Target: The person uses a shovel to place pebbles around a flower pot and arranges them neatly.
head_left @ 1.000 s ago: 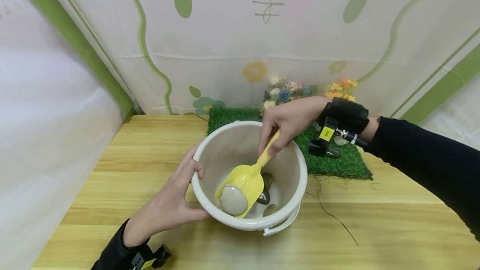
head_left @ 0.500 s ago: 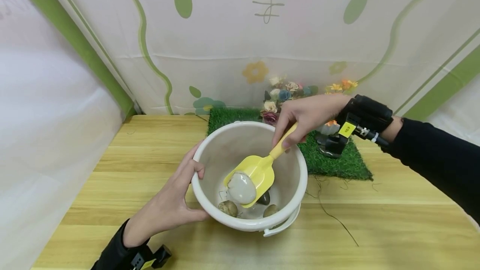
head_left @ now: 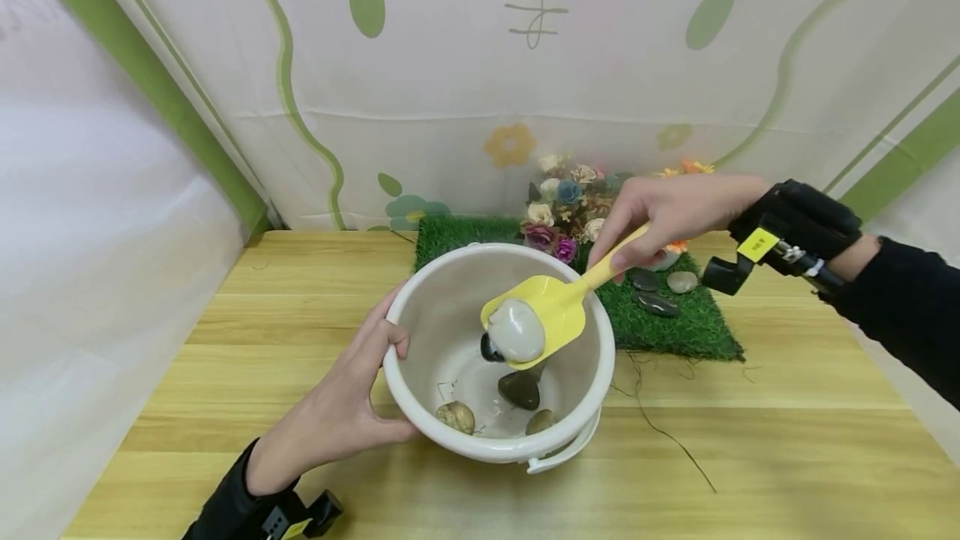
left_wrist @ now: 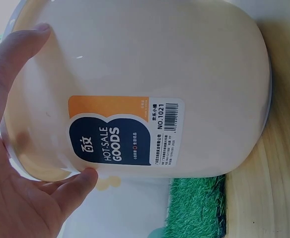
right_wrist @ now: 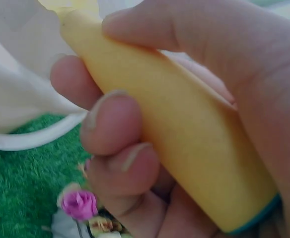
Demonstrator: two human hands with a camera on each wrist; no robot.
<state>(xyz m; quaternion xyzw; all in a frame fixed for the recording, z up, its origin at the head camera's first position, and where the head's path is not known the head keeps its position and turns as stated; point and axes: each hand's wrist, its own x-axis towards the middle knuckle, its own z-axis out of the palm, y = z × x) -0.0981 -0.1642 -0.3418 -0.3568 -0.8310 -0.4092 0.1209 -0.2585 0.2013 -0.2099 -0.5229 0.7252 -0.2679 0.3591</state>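
Observation:
A white bucket stands on the wooden table, and my left hand grips its left rim, fingers hooked over the edge. In the left wrist view the bucket's side carries a printed label. My right hand holds a yellow toy shovel, its fingers wrapped round the handle in the right wrist view. On the shovel's blade, above the bucket's inside, lies a large pale stone. Several stones sit on the bucket floor, among them a dark brown one and a tan one.
Behind the bucket lies a green grass mat bearing artificial flowers. Dark stones and a pale stone rest on it. The bucket's handle hangs at the front. A printed curtain closes off the back.
My right hand has moved right and up, raising the shovel with the pale stone from the bucket's lower left. More stones on the bucket floor show now. My left hand has stayed put.

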